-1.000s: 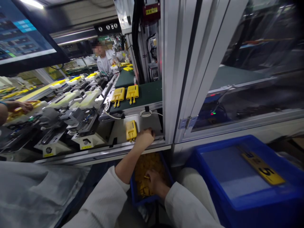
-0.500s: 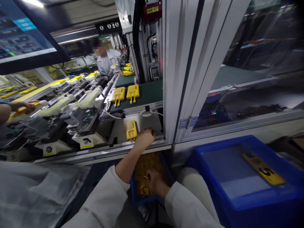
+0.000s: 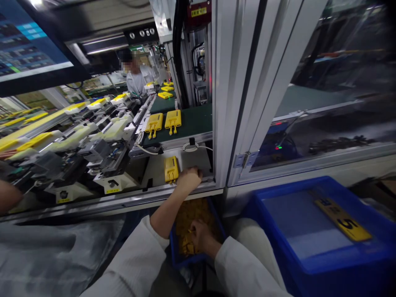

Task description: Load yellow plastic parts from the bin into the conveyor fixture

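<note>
My left hand (image 3: 189, 177) rests on the metal shelf (image 3: 200, 159) with its fingers curled; what they hold, if anything, is hidden. Just left of it lies a yellow power bank (image 3: 171, 168) with short cables at its near end. Below the shelf, my right hand (image 3: 201, 236) is down inside a blue bin (image 3: 173, 247) full of small yellow pieces (image 3: 187, 244). Its thumb and fingers pinch one small yellow piece (image 3: 191, 231), whose exact kind is too dark to make out.
Two more power banks (image 3: 173, 119) lie on the green conveyor belt (image 3: 198, 119). Fixtures (image 3: 107, 159) line the left side. A metal frame post (image 3: 229, 90) rises right of the shelf. A large blue crate (image 3: 297, 255) stands at right. A co-worker's arm (image 3: 8, 197) reaches in at far left.
At far left, the co-worker's hand has come away from the yellow unit on the fixture and moved down and left. Both my hands stay nearly where they were.
</note>
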`<state>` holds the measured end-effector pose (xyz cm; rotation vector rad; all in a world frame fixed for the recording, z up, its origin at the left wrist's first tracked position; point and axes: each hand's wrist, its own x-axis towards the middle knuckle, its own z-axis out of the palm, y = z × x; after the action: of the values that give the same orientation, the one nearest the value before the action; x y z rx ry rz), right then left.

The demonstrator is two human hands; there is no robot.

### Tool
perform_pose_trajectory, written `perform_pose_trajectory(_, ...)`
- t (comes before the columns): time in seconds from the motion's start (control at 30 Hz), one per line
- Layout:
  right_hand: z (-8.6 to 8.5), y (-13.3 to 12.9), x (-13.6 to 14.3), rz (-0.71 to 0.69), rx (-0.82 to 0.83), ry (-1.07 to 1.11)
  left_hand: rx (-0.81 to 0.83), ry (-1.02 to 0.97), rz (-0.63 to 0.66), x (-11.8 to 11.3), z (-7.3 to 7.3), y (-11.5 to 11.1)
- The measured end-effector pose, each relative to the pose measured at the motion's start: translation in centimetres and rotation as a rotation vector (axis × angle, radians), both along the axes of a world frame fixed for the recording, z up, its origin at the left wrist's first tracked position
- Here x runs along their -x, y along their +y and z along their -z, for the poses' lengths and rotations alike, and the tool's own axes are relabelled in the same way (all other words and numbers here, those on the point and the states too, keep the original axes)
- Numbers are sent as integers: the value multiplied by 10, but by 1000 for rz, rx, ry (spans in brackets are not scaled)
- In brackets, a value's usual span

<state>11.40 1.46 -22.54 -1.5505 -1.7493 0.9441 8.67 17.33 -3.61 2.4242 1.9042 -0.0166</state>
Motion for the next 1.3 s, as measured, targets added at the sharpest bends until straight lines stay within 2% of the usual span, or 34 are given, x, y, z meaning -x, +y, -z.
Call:
perform_pose_trajectory(0.2,4,1,4,7,-10,3,17,2,-7,0,-1,0)
perform_pose_trajectory(0.43,-3,0,1,-36,5,39,2,-4,17,1,4,3)
perform_pose_trajectory(0.67,1,1,-1,-60,13,126,-6,-3,23,1,4,4)
perform_pose_trajectory(1.1,-5,3,1,-75,-6,73,6,-8,5,-1,0,4)
perform_pose_trajectory(1.3,-4,2,1,-20,23,50,4,-7,5,-1,1,3)
